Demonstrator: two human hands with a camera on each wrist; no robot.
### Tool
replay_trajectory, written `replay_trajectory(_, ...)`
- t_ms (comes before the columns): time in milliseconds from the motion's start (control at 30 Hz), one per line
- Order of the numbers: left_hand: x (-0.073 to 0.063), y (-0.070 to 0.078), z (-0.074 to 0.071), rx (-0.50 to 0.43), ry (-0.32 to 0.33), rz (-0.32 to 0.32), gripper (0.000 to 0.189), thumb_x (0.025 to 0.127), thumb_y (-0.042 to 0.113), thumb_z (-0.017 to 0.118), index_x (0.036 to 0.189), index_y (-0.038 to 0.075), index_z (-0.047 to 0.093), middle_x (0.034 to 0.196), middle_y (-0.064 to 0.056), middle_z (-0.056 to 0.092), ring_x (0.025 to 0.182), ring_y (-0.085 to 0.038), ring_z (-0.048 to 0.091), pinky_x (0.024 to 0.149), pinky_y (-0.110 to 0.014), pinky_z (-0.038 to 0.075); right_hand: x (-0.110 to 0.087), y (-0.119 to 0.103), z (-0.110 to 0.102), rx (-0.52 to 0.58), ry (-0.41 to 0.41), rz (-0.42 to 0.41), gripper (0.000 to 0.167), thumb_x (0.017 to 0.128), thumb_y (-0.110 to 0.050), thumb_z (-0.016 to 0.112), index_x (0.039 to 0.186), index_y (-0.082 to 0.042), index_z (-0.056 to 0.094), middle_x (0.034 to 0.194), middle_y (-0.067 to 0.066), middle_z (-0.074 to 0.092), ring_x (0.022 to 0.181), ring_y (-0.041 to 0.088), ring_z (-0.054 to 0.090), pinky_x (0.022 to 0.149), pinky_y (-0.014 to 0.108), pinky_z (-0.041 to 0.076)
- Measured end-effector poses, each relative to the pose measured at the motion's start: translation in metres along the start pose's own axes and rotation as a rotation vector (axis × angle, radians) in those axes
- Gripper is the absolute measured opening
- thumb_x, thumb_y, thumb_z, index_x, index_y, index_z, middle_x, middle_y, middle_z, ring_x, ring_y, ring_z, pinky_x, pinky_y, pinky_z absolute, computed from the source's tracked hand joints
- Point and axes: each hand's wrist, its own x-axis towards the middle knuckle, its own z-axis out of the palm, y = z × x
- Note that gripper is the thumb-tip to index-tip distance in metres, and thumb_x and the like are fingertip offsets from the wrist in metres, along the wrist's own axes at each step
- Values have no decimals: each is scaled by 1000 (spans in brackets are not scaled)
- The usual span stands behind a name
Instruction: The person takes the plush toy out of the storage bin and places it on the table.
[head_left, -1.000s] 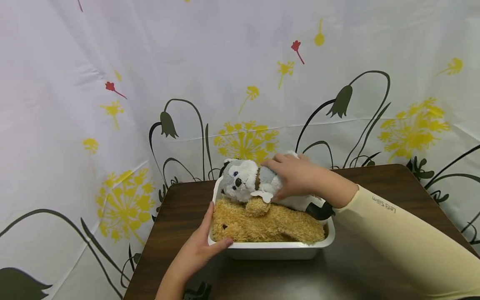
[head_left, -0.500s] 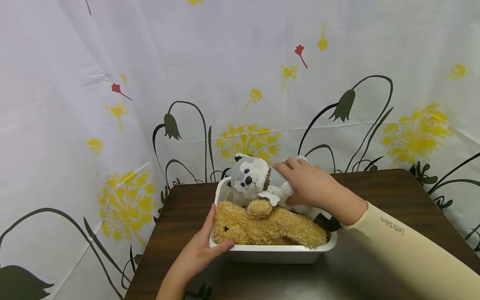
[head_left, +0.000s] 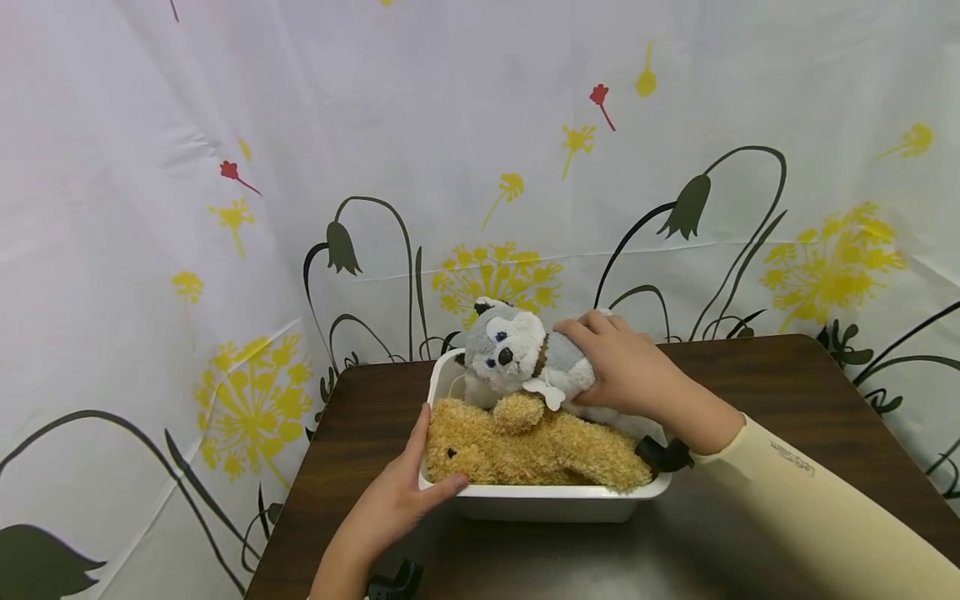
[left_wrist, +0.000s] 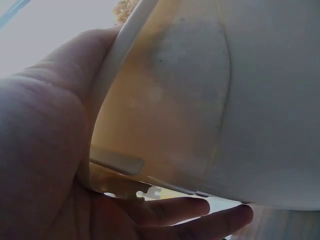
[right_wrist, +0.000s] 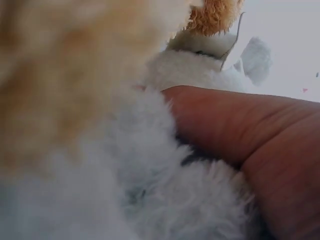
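Note:
A grey and white husky plush toy with a brown collar and a bone-shaped white tag lies at the back of a white plastic tub. My right hand grips its body from above; in the right wrist view the thumb sinks into the white fur. In front of the husky, a curly tan plush dog lies on its side, one paw raised against it. My left hand holds the tub's left end, thumb along the front rim. In the left wrist view its fingers reach along the outer wall.
The tub stands on a dark brown wooden table. Behind the table hangs a white cloth printed with flowers. Black wrist straps show by both hands, and the right one overhangs the tub's right end.
My right hand has shifted right with the husky, whose head has tilted up and moved away from the tub's left wall. The left hand keeps its hold on the tub.

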Motion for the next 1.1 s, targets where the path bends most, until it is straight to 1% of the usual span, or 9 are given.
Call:
replay_trajectory(200,1,4,0,4,-15,-22,117,96,68,74,172,45,-13,183,-10,14,162,-46,32,123,-72,33,-7,9,8,8,69,-10,108,75,-52,100,165,-25,45,146,6,57,130,37,59,87,62,56)
replay_trajectory(333,1,5,-2,10,-8,-19,117,97,67,73,173,43,-12,182,-15,16,161,-49,33,121,-73,35,-7,15,5,87,114,-34,102,76,-44,101,162,-22,49,143,8,60,128,37,61,95,58,57)
replay_trajectory(433,1,5,-2,11,-4,-11,117,97,65,73,173,42,-12,181,-17,18,160,-50,35,120,-73,36,-9,21,1,166,140,-26,97,77,-38,101,159,-20,51,142,9,60,127,36,63,100,56,56)
replay_trajectory(600,3,6,-1,12,-10,-4,117,97,65,73,173,42,-12,181,-17,20,159,-49,37,119,-72,38,-19,32,-1,257,247,22,87,79,-25,98,154,-20,53,144,10,60,118,33,66,93,57,56)
replay_trajectory(700,2,6,-2,22,-13,-17,116,98,67,72,173,43,-13,182,-15,18,160,-48,35,119,-72,38,-24,35,0,304,311,25,83,79,-19,96,151,-16,53,141,11,62,115,32,65,92,55,55)
replay_trajectory(800,0,7,-4,37,-19,-23,116,98,68,71,173,42,-14,183,-14,13,161,-48,33,120,-72,37,-28,35,1,349,348,45,81,79,-19,94,148,-13,52,132,12,65,108,30,65,89,51,54)
replay_trajectory(933,1,6,-4,39,-32,-14,116,99,67,70,173,41,-15,183,-14,11,162,-49,32,120,-72,37,-39,37,-1,372,365,126,81,80,-22,92,145,-11,45,120,15,66,95,30,65,80,49,52)
replay_trajectory(1033,2,5,-3,37,-32,-17,116,98,68,70,172,42,-15,183,-15,12,161,-49,32,119,-72,38,-47,43,-2,395,356,162,90,79,-18,92,150,-8,38,127,20,64,102,36,65,85,54,52)
replay_trajectory(1100,2,4,-2,37,-29,-19,116,98,69,70,172,43,-15,183,-15,12,161,-49,32,119,-72,38,-50,48,-2,440,362,149,98,78,-11,92,157,-8,34,138,21,61,116,39,64,95,59,51)
